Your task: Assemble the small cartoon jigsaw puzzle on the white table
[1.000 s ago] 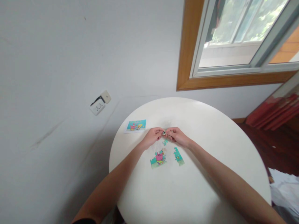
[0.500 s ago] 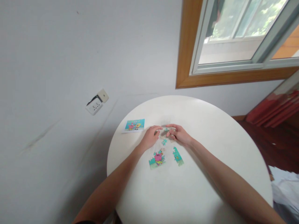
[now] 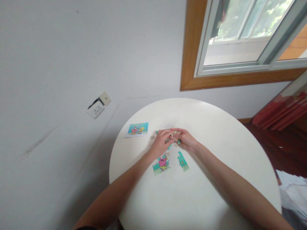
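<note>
l hand (image 3: 160, 145) & r hand (image 3: 188, 140) bare, forearms (image 3: 223, 172) too, w/ dk sleeve edge (image 3: 86, 228) on l arm (image 3: 120, 183).

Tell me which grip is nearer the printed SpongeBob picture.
Left. The left grip is to the right of the printed SpongeBob picture, apart from it; the right grip is farther right.

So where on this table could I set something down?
Bare table: the wide stretch right of the right forearm, and nearer you than the pink section and teal strip. Crowded: the middle, where the left hand and right hand close in among loose pieces.
</note>
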Demonstrator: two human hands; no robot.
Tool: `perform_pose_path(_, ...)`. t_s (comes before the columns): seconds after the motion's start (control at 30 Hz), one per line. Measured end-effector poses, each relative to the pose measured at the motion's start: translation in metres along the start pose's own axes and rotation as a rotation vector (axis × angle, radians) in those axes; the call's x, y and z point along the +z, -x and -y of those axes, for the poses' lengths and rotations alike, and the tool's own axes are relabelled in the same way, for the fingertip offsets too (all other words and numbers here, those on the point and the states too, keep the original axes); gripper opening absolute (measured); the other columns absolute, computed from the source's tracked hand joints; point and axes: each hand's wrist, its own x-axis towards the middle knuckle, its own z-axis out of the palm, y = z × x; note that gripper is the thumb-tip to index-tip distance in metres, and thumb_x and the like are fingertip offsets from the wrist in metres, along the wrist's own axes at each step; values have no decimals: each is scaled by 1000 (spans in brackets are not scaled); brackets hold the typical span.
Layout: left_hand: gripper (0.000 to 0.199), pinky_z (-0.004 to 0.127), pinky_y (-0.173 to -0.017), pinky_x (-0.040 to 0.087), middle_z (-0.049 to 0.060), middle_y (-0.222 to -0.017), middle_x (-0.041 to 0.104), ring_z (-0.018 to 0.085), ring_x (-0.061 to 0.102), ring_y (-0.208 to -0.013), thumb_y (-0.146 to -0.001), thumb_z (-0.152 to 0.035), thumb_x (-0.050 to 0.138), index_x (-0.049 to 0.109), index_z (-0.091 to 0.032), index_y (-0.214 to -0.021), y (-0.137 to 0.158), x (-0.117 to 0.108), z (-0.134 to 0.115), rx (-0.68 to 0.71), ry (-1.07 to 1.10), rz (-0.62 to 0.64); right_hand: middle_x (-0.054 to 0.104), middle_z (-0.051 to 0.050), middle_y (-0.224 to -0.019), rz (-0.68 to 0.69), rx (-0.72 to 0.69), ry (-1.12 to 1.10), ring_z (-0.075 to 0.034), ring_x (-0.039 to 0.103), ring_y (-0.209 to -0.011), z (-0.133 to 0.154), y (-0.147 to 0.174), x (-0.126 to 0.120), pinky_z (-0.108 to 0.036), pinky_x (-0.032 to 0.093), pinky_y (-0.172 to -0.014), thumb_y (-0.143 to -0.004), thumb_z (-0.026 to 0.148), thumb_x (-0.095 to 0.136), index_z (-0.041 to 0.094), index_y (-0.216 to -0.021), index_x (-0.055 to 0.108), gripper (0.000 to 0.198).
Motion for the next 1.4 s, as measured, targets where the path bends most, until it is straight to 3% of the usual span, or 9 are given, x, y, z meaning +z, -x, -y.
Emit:
perform_pose_path(0.23, 20, 30, -83, 52, 6, -99, 71, 18, 65, -87, -84, -17, 69, 76, -19, -103, -4, 6, 10, -129, 241, -22, 73, -6, -73, 1, -45, 113, -18, 70, -73, -10, -6, -2, -29, 58, -68, -63, 28, 87, 16, -75, 70, 24)
perform_pose_path(0.37, 15, 29, -81, 52, 7, -92, 74, 19, 68, -86, -87, -19, 63, 77, -16, -91, -6, 5, 21, -221, 306, -90, 74, -8, -73, -34, -16, 67, -20, 71, -73, -10, -6, -2, -34, 60, -80, -66, 25, 85, 16, -75, 71, 19)
perform_pose_path(0.57, 17, 28, -79, 52, 6, -98, 75, 19, 68, -89, -89, -22, 61, 76, -17, -96, -7, -6, 25, -236, 198, -116, 78, -8, -89, -2, -60, 95, -20, 73, -91, 1, -2, -1, -32, 54, -95, -59, 13, 80, 15, -85, 74, 27)
perform_pose_path(0.83, 21, 29, -87, 52, 5, -105, 73, 18, 67, -95, -92, -17, 56, 73, -18, -105, -4, -14, 24, -152, 48, -61, 78, -10, -93, -86, -265, 399, -20, 71, -85, -1, -8, -8, -35, 54, -83, -65, 27, 72, 15, -88, 75, 26)
perform_pose_path(0.97, 20, 31, -93, 49, 4, -106, 72, 18, 65, -98, -87, -15, 64, 73, -19, -105, -1, -9, 19, -101, -29, 41, 77, -8, -85, -117, -323, 492, -18, 69, -78, -3, -12, -10, -32, 53, -78, -67, 23, 65, 15, -83, 74, 20)
perform_pose_path(1.17, 25, 35, -95, 44, 5, -102, 69, 23, 61, -102, -82, -30, 77, 74, -22, -105, 2, -3, 9, -15, -249, 204, 73, -5, -74, -204, -453, 836, -16, 64, -68, 1, -13, -17, -28, 49, -69, -76, 16, 50, 16, -74, 71, 21)
perform_pose_path(1.27, 13, 33, -92, 44, 4, -95, 68, 22, 61, -97, -89, -25, 68, 76, -23, -99, 1, 0, 6, -4, -297, 229, 73, -5, -75, -168, -457, 1033, -16, 62, -67, 6, -8, -16, -27, 47, -69, -78, 14, 50, 15, -77, 72, 22)
perform_pose_path(1.4, 18, 29, -84, 44, 4, -87, 68, 19, 61, -89, -92, -18, 59, 77, -21, -88, -2, 2, 6, -55, -275, 150, 74, -5, -77, -35, -453, 1182, -16, 60, -67, 10, 1, -8, -27, 45, -68, -84, 22, 59, 16, -83, 75, 17)
